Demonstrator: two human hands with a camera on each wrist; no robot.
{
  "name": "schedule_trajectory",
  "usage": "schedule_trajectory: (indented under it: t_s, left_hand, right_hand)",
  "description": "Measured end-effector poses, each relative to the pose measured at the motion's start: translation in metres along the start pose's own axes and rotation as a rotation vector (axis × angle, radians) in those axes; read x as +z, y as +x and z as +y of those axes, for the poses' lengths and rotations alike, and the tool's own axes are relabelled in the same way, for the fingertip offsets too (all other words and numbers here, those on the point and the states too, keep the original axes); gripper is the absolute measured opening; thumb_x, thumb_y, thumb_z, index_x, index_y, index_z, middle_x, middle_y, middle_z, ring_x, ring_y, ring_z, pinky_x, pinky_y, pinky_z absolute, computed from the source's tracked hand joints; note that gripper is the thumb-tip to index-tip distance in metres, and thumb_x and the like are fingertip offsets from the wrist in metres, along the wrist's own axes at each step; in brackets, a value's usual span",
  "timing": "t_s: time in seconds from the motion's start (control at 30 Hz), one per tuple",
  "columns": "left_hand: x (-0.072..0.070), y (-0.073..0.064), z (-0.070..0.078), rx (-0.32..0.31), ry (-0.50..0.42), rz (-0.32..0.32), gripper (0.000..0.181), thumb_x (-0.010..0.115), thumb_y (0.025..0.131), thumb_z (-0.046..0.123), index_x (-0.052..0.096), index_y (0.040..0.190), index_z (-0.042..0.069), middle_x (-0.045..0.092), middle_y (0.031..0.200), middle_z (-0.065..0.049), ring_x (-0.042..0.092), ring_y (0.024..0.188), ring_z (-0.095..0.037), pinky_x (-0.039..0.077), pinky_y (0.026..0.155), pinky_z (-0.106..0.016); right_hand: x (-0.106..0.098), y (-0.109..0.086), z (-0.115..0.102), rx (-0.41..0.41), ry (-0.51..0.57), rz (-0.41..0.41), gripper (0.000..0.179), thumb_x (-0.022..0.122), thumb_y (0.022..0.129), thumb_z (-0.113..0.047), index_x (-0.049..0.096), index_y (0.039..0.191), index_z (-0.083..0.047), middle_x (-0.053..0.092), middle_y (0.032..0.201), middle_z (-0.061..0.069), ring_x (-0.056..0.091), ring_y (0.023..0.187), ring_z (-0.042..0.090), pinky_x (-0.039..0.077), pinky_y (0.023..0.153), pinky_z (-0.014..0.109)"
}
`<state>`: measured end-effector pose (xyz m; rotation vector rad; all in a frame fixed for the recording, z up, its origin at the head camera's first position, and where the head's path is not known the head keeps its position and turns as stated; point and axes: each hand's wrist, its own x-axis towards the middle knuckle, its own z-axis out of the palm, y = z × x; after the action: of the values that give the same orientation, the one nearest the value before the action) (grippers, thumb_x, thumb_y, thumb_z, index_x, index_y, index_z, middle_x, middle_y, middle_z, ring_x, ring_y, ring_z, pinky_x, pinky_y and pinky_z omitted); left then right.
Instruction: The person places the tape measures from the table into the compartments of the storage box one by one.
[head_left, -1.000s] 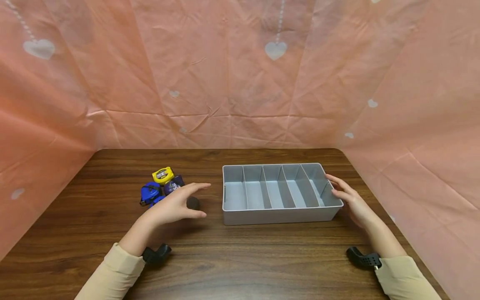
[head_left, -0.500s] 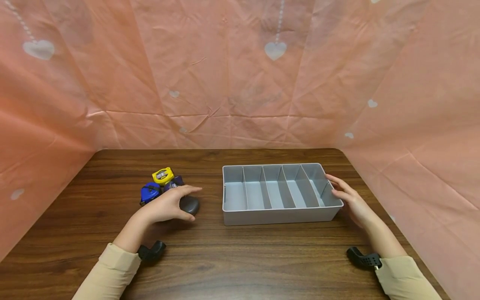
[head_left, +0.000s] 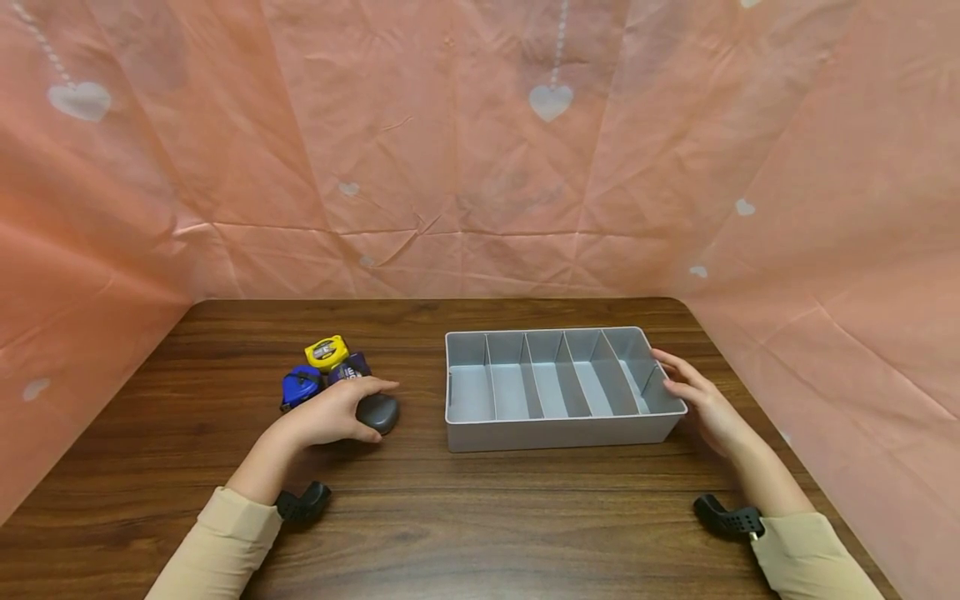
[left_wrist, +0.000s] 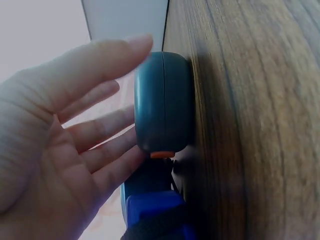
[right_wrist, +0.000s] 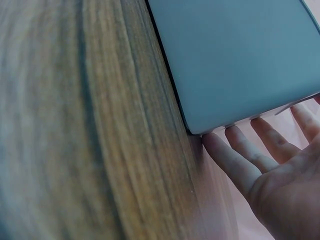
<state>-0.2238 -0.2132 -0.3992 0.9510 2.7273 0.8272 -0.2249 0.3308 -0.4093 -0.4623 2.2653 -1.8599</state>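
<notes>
In the head view my left hand (head_left: pixel 337 412) is spread around a dark grey tape measure (head_left: pixel 378 413), its thumb on the near side and fingers on the far side. The left wrist view shows the rounded grey case (left_wrist: pixel 165 102) with an orange tab (left_wrist: pixel 162 155), standing on the table. The thumb overlaps its upper corner; the index fingertip seems apart from it, and other fingertips are hidden behind it. My right hand (head_left: pixel 708 408) touches the right end of a grey divided tray (head_left: pixel 558 433) with extended fingers, seen also against the tray wall (right_wrist: pixel 250 60) in the right wrist view.
Behind the left hand lie a yellow tape measure (head_left: pixel 326 352), a dark purple one (head_left: pixel 350 367) and a blue one (head_left: pixel 302 385), close together. The wooden table (head_left: pixel 510 517) is enclosed by a pink curtain (head_left: pixel 480 150). Thin dividers (head_left: pixel 532 383) split the tray into several compartments.
My left hand has moved left and down around the grey tape measure, and the gap between thumb and fingers has narrowed slightly. The right hand and the tray stay in place.
</notes>
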Motion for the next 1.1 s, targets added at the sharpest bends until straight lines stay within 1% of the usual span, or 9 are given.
schedule_trajectory:
  t_s: [0.17,0.37,0.5,0.77,1.1]
  left_hand:
    - [0.0001,-0.0006,-0.0011,-0.025,0.029,-0.017,0.070,0.081,0.075,0.010,0.050,0.136,-0.003,0.053,0.133,-0.016,0.048,0.122,-0.033,0.040,0.097,-0.049]
    - [0.0012,-0.0005,-0.0018,-0.008,0.076,-0.013,0.059,0.080,0.075,0.003,0.057,0.128,-0.005,0.055,0.129,-0.018,0.050,0.119,-0.035,0.042,0.095,-0.049]
    - [0.0023,0.0001,-0.0011,-0.006,0.097,-0.012,0.055,0.079,0.074,0.001,0.059,0.126,-0.004,0.056,0.127,-0.018,0.050,0.119,-0.036,0.042,0.095,-0.049]
    - [0.0030,0.0008,-0.0020,0.015,0.099,-0.001,0.053,0.081,0.075,0.006,0.061,0.124,-0.004,0.058,0.124,-0.017,0.053,0.115,-0.034,0.044,0.091,-0.047]
    - [0.0033,0.0010,-0.0024,0.042,0.084,0.008,0.053,0.082,0.075,0.014,0.063,0.122,-0.003,0.059,0.122,-0.017,0.054,0.113,-0.034,0.045,0.088,-0.045]
  right_hand:
    - [-0.0009,0.0000,0.0000,0.016,-0.019,0.003,0.050,0.036,0.104,-0.019,0.024,0.153,-0.019,0.017,0.146,0.023,0.034,0.120,0.017,0.042,0.086,0.023]
    - [-0.0012,0.0000,0.0002,0.014,-0.033,0.006,0.050,0.037,0.104,-0.019,0.024,0.153,-0.019,0.017,0.147,0.024,0.033,0.120,0.016,0.041,0.087,0.023]
    - [-0.0009,0.0000,0.0003,0.007,-0.034,0.008,0.050,0.037,0.104,-0.019,0.024,0.153,-0.018,0.019,0.146,0.023,0.033,0.120,0.015,0.040,0.087,0.023]
    - [-0.0001,-0.0001,0.0016,-0.026,-0.024,0.010,0.049,0.036,0.104,-0.016,0.026,0.152,-0.016,0.024,0.141,0.021,0.037,0.117,0.016,0.041,0.087,0.023]
    - [-0.0011,0.0006,0.0023,-0.027,-0.034,0.007,0.049,0.036,0.104,-0.017,0.026,0.152,-0.016,0.024,0.142,0.020,0.036,0.118,0.015,0.040,0.087,0.022]
